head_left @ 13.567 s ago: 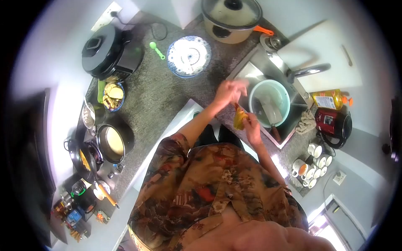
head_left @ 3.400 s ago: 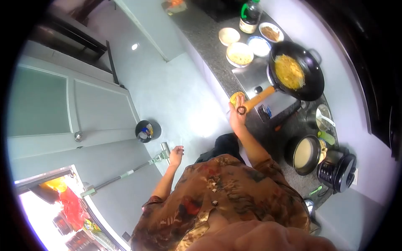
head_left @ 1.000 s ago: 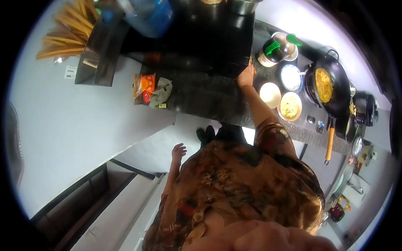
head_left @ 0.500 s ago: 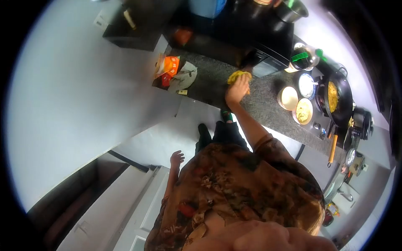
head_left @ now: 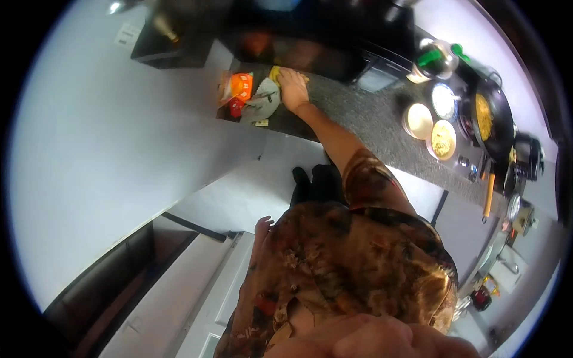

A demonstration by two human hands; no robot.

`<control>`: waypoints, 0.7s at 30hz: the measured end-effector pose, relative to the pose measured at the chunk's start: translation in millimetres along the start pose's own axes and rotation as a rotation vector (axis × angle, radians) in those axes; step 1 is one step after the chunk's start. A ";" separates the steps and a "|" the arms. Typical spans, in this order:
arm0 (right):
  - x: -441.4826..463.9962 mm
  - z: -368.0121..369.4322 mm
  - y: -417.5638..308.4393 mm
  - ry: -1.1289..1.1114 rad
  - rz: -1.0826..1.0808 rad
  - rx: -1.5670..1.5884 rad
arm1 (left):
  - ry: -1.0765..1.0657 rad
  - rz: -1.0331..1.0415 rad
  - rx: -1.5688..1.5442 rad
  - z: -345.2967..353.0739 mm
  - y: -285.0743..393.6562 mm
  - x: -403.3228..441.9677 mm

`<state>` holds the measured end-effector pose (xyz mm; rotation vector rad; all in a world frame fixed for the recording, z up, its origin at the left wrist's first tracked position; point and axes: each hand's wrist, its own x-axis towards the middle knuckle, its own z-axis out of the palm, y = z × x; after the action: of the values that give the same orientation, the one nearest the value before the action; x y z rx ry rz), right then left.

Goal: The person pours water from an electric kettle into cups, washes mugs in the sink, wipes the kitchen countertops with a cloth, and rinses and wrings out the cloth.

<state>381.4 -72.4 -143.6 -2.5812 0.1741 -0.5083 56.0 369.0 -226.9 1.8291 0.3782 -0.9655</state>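
Observation:
My right hand (head_left: pixel 293 89) presses down on a yellow cloth (head_left: pixel 275 74) on the dark speckled countertop (head_left: pixel 352 113). Most of the cloth is hidden under the palm and fingers. Just left of it lies a grey-white crumpled sheet (head_left: pixel 264 102) with dark marks, beside an orange and red packet (head_left: pixel 241 88). Low at my left side hangs my left hand (head_left: pixel 263 225), partly hidden by my shirt; its visible fingers are loosely apart and hold nothing.
On the right stand a pale bowl (head_left: pixel 419 119), a bowl of food (head_left: pixel 442 142), a blue-rimmed plate (head_left: pixel 444 100) and a black wok (head_left: pixel 498 122) with yellow food. A black appliance (head_left: pixel 382 36) stands along the back. The wall (head_left: pixel 131 137) bounds the left.
My right hand has slid left and toward the back with the yellow cloth, reaching the grey-white sheet. My left hand has drawn closer to my body and shows less.

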 end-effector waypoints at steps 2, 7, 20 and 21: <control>-45.0 -30.7 16.8 0.055 0.104 -0.036 | -0.034 -0.033 -0.036 0.8 40.1 -0.9; -215.7 -122.6 79.5 0.135 0.193 -0.164 | -0.096 -0.182 -0.295 -3.6 76.3 26.0; -198.7 -57.2 3.9 0.054 0.452 -0.391 | -0.295 0.252 0.210 -19.6 31.7 57.2; -190.5 -29.9 -3.5 0.010 0.369 -0.280 | -0.286 0.204 0.228 -17.7 36.9 57.4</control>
<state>194.3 -42.0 -179.1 -2.7207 0.7567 -0.3801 123.5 358.4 -243.9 1.8533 -0.0971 -1.1417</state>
